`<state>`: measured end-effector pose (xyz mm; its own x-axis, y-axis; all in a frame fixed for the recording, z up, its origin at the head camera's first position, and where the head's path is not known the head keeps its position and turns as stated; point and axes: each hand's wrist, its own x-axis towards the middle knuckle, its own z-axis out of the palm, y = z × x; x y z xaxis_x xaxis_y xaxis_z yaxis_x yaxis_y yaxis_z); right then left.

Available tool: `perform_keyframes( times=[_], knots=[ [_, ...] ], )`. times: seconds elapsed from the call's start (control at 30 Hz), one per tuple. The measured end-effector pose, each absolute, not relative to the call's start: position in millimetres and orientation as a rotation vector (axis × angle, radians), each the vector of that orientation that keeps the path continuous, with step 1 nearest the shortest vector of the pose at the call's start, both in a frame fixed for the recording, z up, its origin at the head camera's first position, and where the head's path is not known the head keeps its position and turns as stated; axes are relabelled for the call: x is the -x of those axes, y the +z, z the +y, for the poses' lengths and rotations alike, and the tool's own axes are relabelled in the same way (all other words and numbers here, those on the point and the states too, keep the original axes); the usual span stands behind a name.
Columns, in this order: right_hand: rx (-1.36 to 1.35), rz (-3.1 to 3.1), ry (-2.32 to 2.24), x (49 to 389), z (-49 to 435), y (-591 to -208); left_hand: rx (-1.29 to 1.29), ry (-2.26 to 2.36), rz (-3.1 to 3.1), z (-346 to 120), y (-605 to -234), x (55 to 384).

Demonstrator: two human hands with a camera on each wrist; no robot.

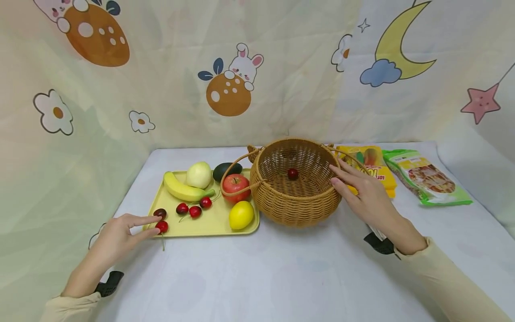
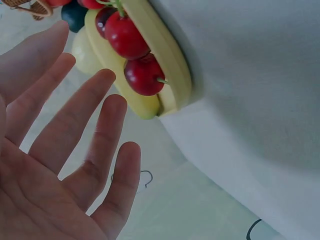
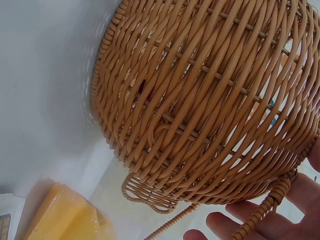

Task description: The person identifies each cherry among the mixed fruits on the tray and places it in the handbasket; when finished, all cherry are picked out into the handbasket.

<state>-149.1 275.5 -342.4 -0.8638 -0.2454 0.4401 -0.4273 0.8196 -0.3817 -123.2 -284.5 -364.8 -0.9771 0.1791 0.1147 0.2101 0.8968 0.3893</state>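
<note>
My left hand [image 1: 116, 232] is at the left edge of the yellow tray [image 1: 217, 232], thumb and forefinger apart. Their tips reach a red cherry [image 1: 162, 226] and a darker cherry [image 1: 160, 213]. The left wrist view shows the fingers [image 2: 107, 120] loosely spread, with cherries [image 2: 145, 75] just past them. At the right side of the wicker basket [image 1: 297, 210], my right hand [image 1: 368, 197] rests on the rim with fairly straight fingers. Below the basket's handle [image 3: 260, 212], some of its fingers [image 3: 222, 225] show in the right wrist view. One cherry [image 1: 293, 173] lies inside the basket.
On the tray are a banana [image 1: 185, 190], a pale round fruit [image 1: 199, 175], a red apple [image 1: 236, 185], a lemon [image 1: 241, 215] and more cherries [image 1: 195, 211]. A dark green fruit [image 1: 226, 172] lies behind. Yellow [image 1: 386, 179] and green [image 1: 430, 176] packets lie right of the basket.
</note>
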Motion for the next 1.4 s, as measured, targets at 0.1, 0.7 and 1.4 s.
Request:
perform_keyframes(
  times=[0.1,0.7,1.4],
  knots=[
    [-0.508,-2.627,0.685,149,275,-343,0.309,-0.579,-2.987,-285,-369,127],
    [-0.523,-2.613,0.674,150,275,-339,0.266,-0.527,-3.039,-272,-380,136],
    [-0.502,-2.628,0.68,150,276,-343,0.245,-0.558,-3.067,-276,-380,135]
  ],
)
